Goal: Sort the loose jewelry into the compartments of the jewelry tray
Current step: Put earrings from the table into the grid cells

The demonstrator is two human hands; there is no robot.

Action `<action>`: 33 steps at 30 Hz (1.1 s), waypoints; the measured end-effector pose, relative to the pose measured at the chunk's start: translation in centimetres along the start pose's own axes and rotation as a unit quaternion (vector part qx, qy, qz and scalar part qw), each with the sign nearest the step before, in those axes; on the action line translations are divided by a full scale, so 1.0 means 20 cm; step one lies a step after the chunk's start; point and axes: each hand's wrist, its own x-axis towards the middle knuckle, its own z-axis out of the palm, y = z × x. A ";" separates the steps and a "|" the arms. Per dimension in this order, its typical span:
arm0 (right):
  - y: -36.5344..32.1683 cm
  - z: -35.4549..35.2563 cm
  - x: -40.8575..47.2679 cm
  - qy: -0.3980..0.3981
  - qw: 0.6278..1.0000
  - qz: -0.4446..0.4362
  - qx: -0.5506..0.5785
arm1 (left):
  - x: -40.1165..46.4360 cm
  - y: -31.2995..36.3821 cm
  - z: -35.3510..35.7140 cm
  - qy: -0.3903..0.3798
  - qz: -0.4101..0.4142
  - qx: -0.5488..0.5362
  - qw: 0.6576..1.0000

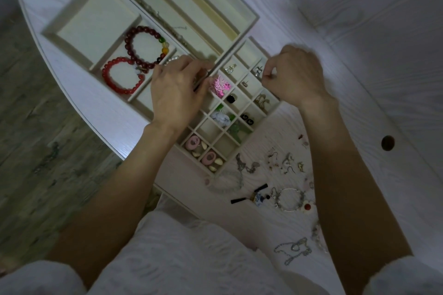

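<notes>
Standing on white woodgrain table (359, 31), jewelry tray (72, 33); grey plank floor (36, 115) beside.

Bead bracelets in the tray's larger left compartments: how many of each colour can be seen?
Dark red with green and amber beads: 1
Bright red: 1
White pearl-like, mostly hidden behind the left hand: 1
Total: 3

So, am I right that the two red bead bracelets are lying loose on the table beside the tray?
Not quite: the head view shows the two red bead bracelets lying inside a compartment of the tray, not loose on the table.
</notes>
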 end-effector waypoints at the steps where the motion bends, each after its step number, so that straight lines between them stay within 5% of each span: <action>1: 0.01 0.00 0.00 0.000 1.000 -0.014 0.008 | 0.00 0.00 0.00 0.000 -0.001 0.000 1.000; 12: 0.06 0.02 0.00 -0.001 0.996 -0.087 0.003 | 0.00 0.00 0.00 -0.003 -0.003 0.003 1.000; 20: 0.05 0.01 0.00 0.007 0.998 -0.056 -0.004 | 0.00 0.00 0.00 -0.004 -0.001 0.001 1.000; 33: -0.08 0.18 -0.07 0.228 0.963 0.138 -0.033 | 0.01 0.00 0.00 -0.003 0.003 0.003 1.000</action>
